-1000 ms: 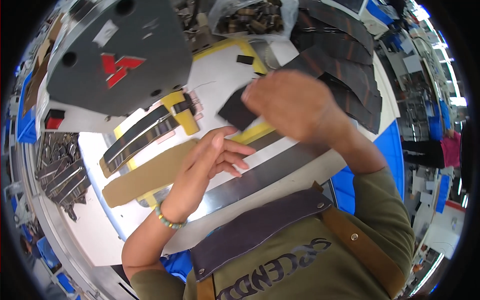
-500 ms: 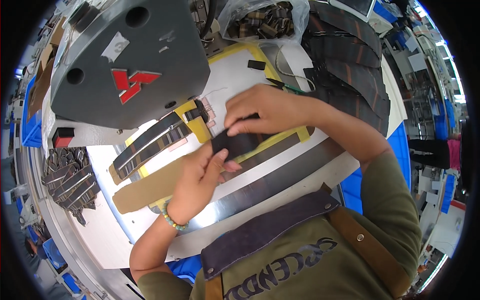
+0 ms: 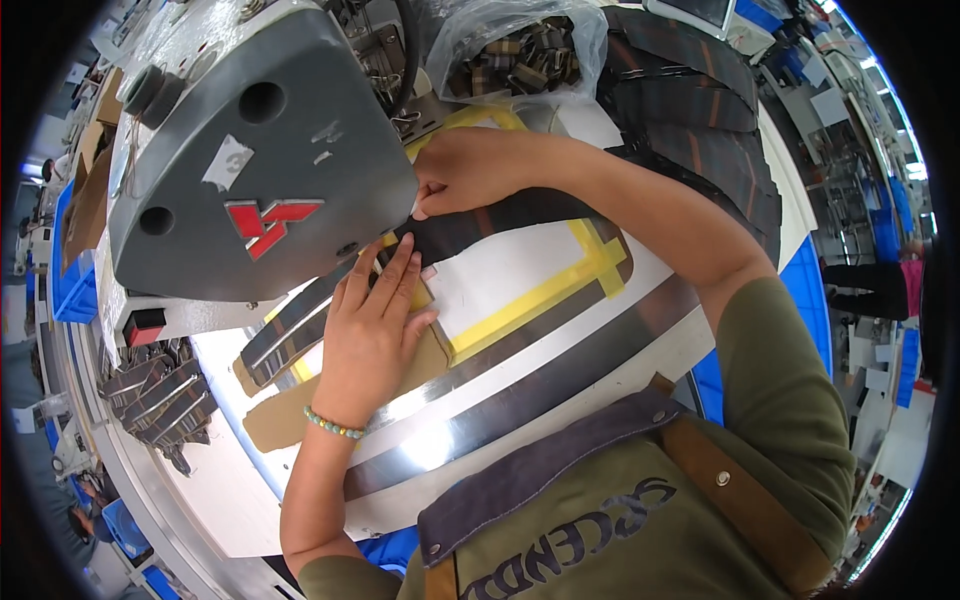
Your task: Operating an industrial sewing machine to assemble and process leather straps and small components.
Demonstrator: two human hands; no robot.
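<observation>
The left hand (image 3: 375, 335) lay flat, fingers spread, pressing a dark strip of material (image 3: 500, 222) onto the bench (image 3: 520, 275) just under the grey sewing machine head (image 3: 250, 160). The right hand (image 3: 470, 170) had its grip pinched together on the strip's upper edge beside the machine. Yellow tape (image 3: 560, 285) framed the white plate below.

— What blocks us at upper left? 
— The grey machine head (image 3: 250, 160) overhangs the dark strip (image 3: 500, 215); the clear bag (image 3: 520, 45) crowds the top.

— Where can we pass? 
— Over the white panel (image 3: 510, 270), centre frame.
</observation>
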